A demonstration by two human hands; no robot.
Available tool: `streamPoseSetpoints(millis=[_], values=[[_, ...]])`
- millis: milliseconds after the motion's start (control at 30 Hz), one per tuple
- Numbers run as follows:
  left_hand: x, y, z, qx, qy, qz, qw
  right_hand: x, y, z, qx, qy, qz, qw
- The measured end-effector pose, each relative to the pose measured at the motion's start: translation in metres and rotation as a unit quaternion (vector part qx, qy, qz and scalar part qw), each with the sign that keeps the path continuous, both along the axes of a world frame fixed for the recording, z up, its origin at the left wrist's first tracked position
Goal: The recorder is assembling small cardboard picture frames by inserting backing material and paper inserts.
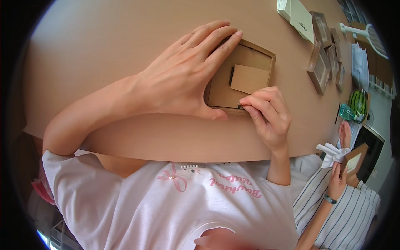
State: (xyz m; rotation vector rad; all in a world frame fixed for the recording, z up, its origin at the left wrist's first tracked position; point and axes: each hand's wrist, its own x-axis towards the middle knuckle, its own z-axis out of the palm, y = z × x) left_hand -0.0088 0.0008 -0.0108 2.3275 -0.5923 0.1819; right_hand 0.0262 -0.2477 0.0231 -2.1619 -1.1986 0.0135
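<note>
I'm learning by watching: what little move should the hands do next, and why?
Maybe the right hand should gently nudge the small dark tab, because that hand is right at it, by the near edge of the brown frame, and the left hand spans the frame's left side, seemingly steadying it.

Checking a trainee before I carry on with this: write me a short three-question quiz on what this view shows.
1. True or false: the left hand lies open across the left side of the brown frame.
2. Which is closest to the right hand?
a) the watermelon
b) the brown frame's near edge
c) the co-worker's bracelet
3. What colour is the crumpled material by the co-worker's hands?

Key: 1. True. 2. b. 3. White.
</note>
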Motion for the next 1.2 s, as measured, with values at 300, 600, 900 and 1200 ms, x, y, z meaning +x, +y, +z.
streamPoseSetpoints(millis=[300,600,900,1200], values=[[-0.004,0.002,-0.002,0.0,-0.024,0.015,1.0,-0.003,0.002,-0.004,-0.025,-0.006,0.03,0.999],[-0.001,0.0,0.003,0.0,-0.019,0.014,1.0,-0.003,0.003,-0.001,-0.051,-0.025,0.033,0.998],[-0.006,0.002,0.04,0.105,0.012,0.017,0.994,0.003,0.004,0.0,0.033,-0.037,0.063,0.997],[-0.009,-0.035,0.042,0.146,0.026,0.012,0.989,-0.005,-0.014,-0.007,0.085,-0.006,0.024,0.996]])
